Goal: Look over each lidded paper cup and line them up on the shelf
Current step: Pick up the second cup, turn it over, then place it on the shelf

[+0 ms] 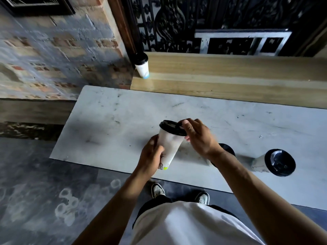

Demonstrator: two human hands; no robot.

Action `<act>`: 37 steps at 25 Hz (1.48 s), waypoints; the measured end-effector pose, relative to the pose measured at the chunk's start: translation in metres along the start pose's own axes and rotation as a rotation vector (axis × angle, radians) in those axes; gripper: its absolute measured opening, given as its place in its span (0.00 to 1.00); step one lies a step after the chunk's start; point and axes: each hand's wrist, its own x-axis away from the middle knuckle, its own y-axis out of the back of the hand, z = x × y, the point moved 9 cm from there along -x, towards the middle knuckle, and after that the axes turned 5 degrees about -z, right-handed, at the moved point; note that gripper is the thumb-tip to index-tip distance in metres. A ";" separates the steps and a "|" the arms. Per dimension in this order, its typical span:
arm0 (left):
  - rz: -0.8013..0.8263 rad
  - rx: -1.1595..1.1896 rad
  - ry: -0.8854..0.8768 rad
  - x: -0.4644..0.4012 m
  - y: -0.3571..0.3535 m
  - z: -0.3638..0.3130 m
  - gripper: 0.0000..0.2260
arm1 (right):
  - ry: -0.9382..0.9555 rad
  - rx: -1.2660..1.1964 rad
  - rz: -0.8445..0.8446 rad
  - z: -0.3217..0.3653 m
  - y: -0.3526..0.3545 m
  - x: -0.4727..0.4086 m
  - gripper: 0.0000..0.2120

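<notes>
I hold a white paper cup (169, 144) with a black lid (172, 127) tilted above the white marble table (109, 121). My left hand (151, 156) grips its lower body near the green-marked base. My right hand (198, 137) pinches the lid's right rim. One lidded cup (143, 67) with a blue base stands upright at the left end of the wooden shelf (230, 76). Another lidded cup (272, 162) stands on the table at the right. A third cup's black lid (228, 149) peeks out behind my right wrist.
A brick wall (53, 50) runs along the left. Dark ornate metalwork (177, 23) and a white frame (242, 40) stand behind the shelf. The dark floor (53, 191) and my shoes (158, 190) show below the table's near edge.
</notes>
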 end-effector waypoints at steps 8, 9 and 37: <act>0.232 0.059 0.189 0.000 -0.021 -0.022 0.22 | -0.176 -0.113 -0.080 -0.005 0.026 -0.031 0.24; 0.298 0.072 0.196 0.004 -0.026 -0.023 0.22 | -0.195 -0.103 -0.064 -0.003 0.028 -0.032 0.24; 0.496 0.242 0.489 0.029 -0.062 -0.036 0.29 | -0.351 -0.644 0.253 -0.005 -0.014 -0.021 0.23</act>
